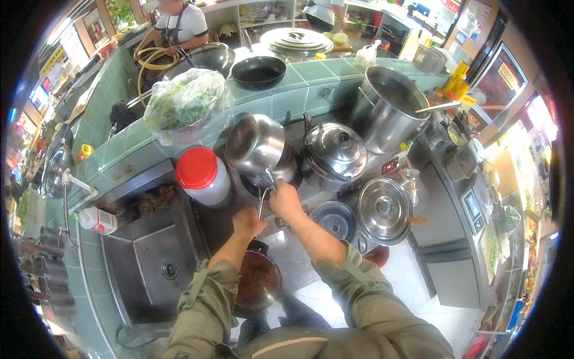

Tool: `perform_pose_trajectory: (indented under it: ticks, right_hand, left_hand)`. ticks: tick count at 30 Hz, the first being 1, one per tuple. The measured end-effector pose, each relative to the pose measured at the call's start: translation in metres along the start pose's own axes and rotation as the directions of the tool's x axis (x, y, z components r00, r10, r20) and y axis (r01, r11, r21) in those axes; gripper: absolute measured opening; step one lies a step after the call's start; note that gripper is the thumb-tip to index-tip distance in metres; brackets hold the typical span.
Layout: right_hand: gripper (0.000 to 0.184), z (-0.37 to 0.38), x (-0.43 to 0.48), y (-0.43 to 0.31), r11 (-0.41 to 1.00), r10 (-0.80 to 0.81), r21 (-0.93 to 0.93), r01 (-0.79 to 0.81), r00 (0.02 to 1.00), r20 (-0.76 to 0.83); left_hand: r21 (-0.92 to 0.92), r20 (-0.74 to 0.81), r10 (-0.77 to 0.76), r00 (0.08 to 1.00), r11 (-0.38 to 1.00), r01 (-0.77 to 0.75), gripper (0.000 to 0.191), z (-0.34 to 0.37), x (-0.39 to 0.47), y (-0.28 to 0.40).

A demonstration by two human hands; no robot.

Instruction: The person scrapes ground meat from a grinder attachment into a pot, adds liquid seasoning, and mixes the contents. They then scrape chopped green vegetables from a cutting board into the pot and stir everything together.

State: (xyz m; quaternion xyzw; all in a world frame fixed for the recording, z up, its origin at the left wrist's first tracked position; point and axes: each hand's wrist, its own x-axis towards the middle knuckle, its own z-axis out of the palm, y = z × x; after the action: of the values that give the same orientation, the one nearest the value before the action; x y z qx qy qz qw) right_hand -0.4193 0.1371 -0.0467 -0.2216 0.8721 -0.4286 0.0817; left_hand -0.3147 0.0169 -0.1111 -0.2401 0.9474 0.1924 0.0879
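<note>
A stainless steel saucepan [255,142] is held tilted on its side above the cooktop. My right hand [287,200] is closed around its handle near the pan's side. Just left of it, my left hand [249,222] grips a thin metal handle [260,203]; which vessel that handle belongs to is hard to tell. Partly hidden behind the saucepan is another metal pot [286,167] on a dark burner. Beside the saucepan stand a white plastic jar with a red lid [197,168] and a lidded steel pot [335,152].
At the left is a steel sink [154,269] with a white bottle [98,221]. Along the tiled ledge sit bagged greens [186,101] and a black frying pan [258,72]. A tall stockpot [392,103], a round steel lid [384,211] and a brown-bottomed pan [258,280] surround me. A person [179,27] handles a hose beyond.
</note>
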Motion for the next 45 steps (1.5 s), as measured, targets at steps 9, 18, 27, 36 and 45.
perform_pose_trajectory:
  ticks: [9, 18, 27, 36, 45]
  right_hand:
    - [0.026, -0.018, -0.005, 0.018, 1.000, -0.006, 0.020, 0.005, 0.999, 0.047]
    - [0.019, 0.001, -0.027, 0.055, 0.997, 0.083, -0.006, -0.083, 0.991, 0.102]
    - [0.018, -0.008, -0.042, 0.039, 0.994, 0.035, 0.097, -0.048, 0.991, 0.131]
    - [0.020, 0.006, -0.046, 0.030, 0.990, 0.053, 0.126, -0.063, 0.995, 0.081]
    - [0.019, 0.014, -0.041, 0.012, 0.896, 0.212, 0.355, -0.266, 0.960, 0.184]
  left_hand:
    - [-0.073, -0.218, 0.009, 0.976, 0.997, -0.026, 0.042, 0.037, -0.004, -0.002]
    - [-0.241, -0.127, -0.048, 0.991, 0.970, 0.016, 0.042, 0.044, 0.006, -0.038]
    - [-0.377, -0.167, 0.077, 0.983, 0.916, -0.136, 0.046, 0.025, 0.001, -0.089]
    - [-0.260, -0.261, 0.160, 0.952, 0.938, -0.229, 0.032, 0.015, 0.022, -0.139]
    - [-0.502, -0.115, 0.089, 0.989, 0.854, -0.135, 0.028, -0.030, 0.007, -0.102]
